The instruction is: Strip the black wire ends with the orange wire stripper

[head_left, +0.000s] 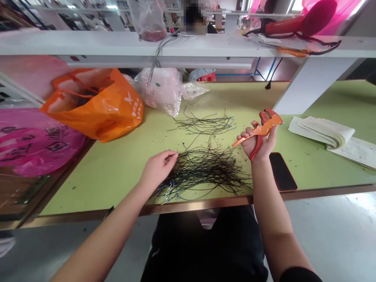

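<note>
1. R hand is gripping the wire stripper above the bench, fingers curled round handles; a slack grip could be risking a drop nr the phone.
2. L hand is pinching, fingertips tog.; can't tell on what.
3. Black wires are lying tangled beside it, so tugging one could be dragging others off the bench edge.

Orange bag and pink bag bear print — illegible.
</note>
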`<action>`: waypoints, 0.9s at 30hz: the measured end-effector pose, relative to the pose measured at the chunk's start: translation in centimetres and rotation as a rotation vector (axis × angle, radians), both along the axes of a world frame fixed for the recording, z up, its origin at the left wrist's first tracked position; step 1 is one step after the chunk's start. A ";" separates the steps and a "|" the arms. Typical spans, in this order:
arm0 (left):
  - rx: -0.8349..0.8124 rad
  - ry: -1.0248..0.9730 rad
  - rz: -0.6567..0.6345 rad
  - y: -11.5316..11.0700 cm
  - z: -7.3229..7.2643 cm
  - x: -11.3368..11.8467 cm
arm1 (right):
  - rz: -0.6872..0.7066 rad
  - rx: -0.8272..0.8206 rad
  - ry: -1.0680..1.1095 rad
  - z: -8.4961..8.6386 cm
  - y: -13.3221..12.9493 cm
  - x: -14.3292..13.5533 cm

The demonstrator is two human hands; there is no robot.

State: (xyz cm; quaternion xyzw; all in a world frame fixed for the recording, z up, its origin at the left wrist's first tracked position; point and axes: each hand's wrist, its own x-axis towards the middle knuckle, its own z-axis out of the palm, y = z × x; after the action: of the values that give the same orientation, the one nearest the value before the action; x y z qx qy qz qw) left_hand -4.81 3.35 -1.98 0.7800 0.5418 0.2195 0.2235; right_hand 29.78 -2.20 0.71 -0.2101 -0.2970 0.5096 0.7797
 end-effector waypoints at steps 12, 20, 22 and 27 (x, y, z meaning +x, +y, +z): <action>-0.109 0.585 -0.146 10.5 -2.1 9.1 | -0.024 -0.028 0.027 -0.9 0.6 0.1; -0.131 0.633 -0.171 11.5 -2.2 9.4 | -0.009 -0.020 0.050 -1.0 0.7 0.2; -0.151 0.651 -0.183 11.6 -2.0 9.5 | -0.007 -0.013 0.048 -1.1 0.7 0.2; -0.168 0.717 -0.194 12.0 -1.8 10.4 | -0.021 -0.034 -0.003 -1.2 0.8 0.0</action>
State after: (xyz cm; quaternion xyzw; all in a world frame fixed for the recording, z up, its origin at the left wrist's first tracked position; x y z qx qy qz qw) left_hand 5.59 15.33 -3.83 0.8339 0.5252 -0.1350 0.1025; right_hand 29.73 -1.40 -0.54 -0.2273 -0.2870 0.5061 0.7809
